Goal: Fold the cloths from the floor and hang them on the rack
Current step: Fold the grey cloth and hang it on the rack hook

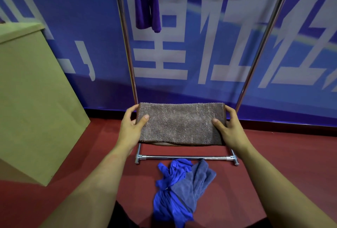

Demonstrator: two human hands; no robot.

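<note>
A folded brown cloth point(179, 124), thick and shaggy-piled, forms a flat rectangle held level in the air in front of the rack point(262, 49). The left hand point(131, 124) pinches its left end, thumb on top and fingers beneath; the right hand point(230, 127) grips the right end the same way. Below, on the red floor point(273, 158), lie two loose cloths touching each other: a smooth, crumpled bright blue cloth point(166, 191) and a plush grey-blue cloth point(196, 182). One purple cloth point(147, 1), soft and folded long, hangs apparently from the shiny metal rack's top bar, cut off by the frame. A tan box point(34, 89) stands at left
</note>
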